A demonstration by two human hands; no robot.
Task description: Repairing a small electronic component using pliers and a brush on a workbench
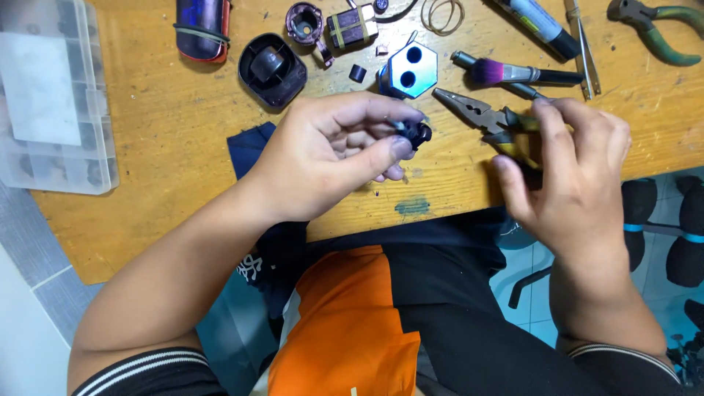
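My left hand (pixel 330 158) pinches a small black part (pixel 416 133) between thumb and fingertips above the wooden table (pixel 169 169). My right hand (pixel 576 172) grips the handles of needle-nose pliers (pixel 477 114), whose pointed jaws aim left toward the small part with a short gap between them. A blue hexagonal block with two round holes (pixel 409 70) stands just behind the small part.
A black square housing (pixel 273 70), a purple round part (pixel 305 24), a wound coil block (pixel 352 28), a purple-tipped brush (pixel 513 73), rubber bands (pixel 442 13), tweezers (pixel 581 44), green-handled pliers (pixel 664 33) and a clear compartment box (pixel 51 95) lie about. Dumbbells (pixel 678 227) sit on the floor at right.
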